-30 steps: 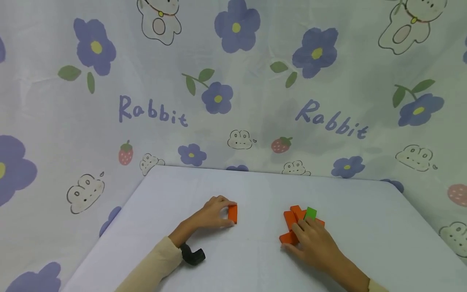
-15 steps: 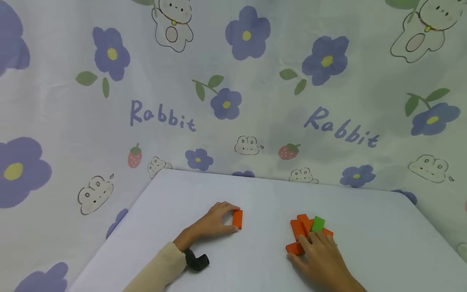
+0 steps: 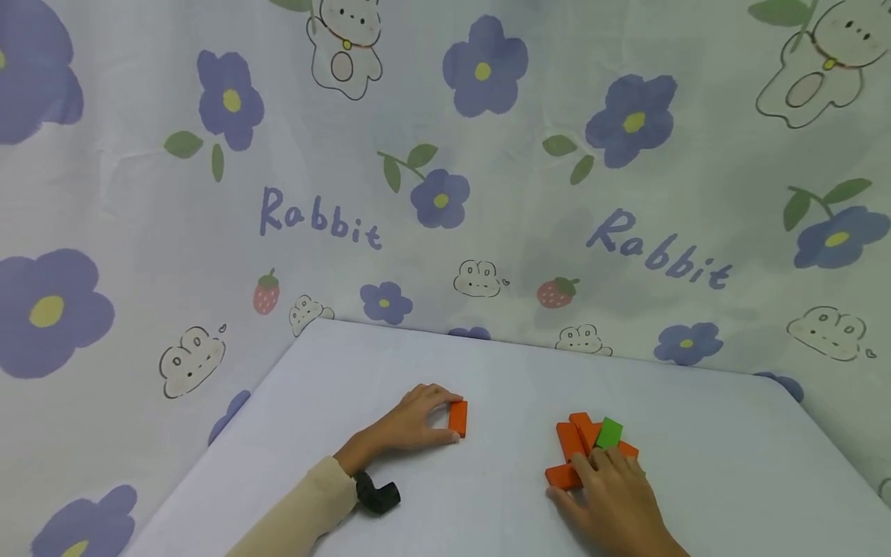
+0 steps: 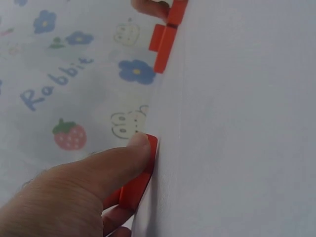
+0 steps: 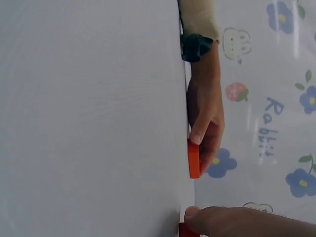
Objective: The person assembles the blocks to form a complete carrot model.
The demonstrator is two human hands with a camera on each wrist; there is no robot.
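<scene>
In the head view my left hand pinches a small orange block between thumb and fingers on the white table. The left wrist view shows the thumb against the near end of that orange block. Over on the right, my right hand bends over a loose pile of several orange blocks with one green block on it. Its thumb and fingers hold the pile's nearest orange block, partly covered by the hand. Only a bit of that orange block shows in the right wrist view.
The white table runs back to a cloth backdrop printed with flowers and rabbits. A black device sits at my left wrist, close to the table surface. Bare tabletop lies between the two hands.
The head view has shifted, so everything appears further right and lower. The left hand keeps its pinch on the orange block. The right hand stays at the pile with little movement.
</scene>
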